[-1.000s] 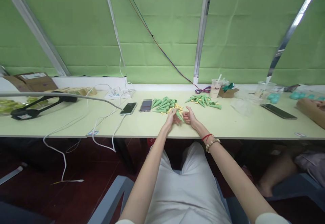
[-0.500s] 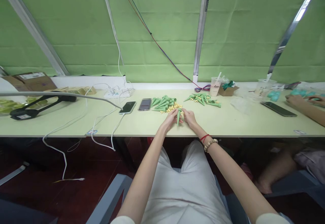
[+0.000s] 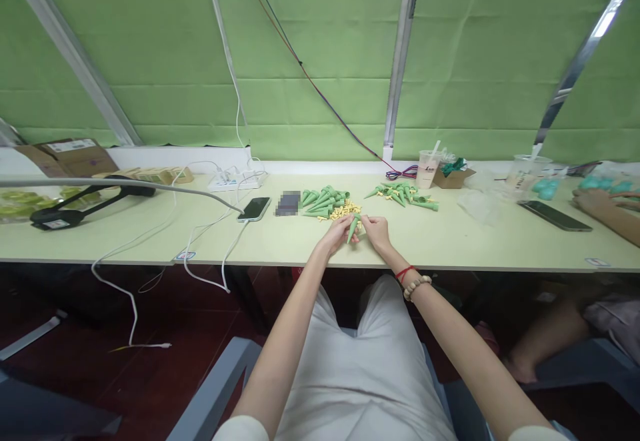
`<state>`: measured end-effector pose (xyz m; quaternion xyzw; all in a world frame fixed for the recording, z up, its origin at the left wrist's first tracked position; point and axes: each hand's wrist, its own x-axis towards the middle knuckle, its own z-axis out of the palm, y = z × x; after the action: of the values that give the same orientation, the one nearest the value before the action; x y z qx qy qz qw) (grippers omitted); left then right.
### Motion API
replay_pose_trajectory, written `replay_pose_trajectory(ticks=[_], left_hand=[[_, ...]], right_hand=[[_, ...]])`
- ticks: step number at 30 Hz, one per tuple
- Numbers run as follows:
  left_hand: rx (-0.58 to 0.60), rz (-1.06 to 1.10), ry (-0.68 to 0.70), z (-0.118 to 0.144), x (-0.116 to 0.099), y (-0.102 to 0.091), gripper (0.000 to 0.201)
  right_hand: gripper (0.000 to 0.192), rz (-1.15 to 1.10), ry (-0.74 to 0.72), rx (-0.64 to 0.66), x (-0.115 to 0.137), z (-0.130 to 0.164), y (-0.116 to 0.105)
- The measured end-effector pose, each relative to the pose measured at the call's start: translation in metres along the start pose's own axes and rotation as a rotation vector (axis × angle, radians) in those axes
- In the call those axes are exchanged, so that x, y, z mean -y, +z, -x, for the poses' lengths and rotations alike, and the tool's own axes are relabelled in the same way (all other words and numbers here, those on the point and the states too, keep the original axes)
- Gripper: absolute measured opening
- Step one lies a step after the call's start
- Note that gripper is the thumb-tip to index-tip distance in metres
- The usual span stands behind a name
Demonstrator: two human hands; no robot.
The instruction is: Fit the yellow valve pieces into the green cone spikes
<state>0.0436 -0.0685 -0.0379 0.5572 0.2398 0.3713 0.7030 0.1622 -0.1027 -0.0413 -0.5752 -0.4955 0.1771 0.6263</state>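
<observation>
A phone [image 3: 255,209] lies left on the table [image 3: 280,244]; a cup [image 3: 427,171] stands at back right. Yellow bits [image 3: 345,210] and a cone pile [image 3: 325,201] lie just beyond the hands. The held cone [image 3: 353,229] is green, its tip slanting nearward, above the table. The left hand [image 3: 339,233] has fingers closed around it; the right hand [image 3: 377,233] bunches its fingers by the wide end, grip unclear.

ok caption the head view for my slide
Left hand holds a green cone, right hand at its wide end, near yellow pieces and more green cones.
</observation>
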Motion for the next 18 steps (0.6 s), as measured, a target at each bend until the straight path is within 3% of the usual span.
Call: replay_pose_trajectory(ticks=[6, 12, 18], left_hand=[[0.020, -0.013, 0.004, -0.0001, 0.0005, 0.0009, 0.023], [0.061, -0.053, 0.014, 0.0022, 0.0029, 0.0049, 0.033], [0.014, -0.043, 0.038, 0.0015, 0.0025, 0.0057, 0.040]], right_hand=[[0.041, 0.021, -0.047, -0.012, -0.0032, 0.0009, 0.0012], [0.035, -0.006, 0.050, -0.056, -0.0080, -0.0023, -0.0004], [0.032, -0.023, 0.070, -0.070, -0.0087, -0.0037, -0.0008]])
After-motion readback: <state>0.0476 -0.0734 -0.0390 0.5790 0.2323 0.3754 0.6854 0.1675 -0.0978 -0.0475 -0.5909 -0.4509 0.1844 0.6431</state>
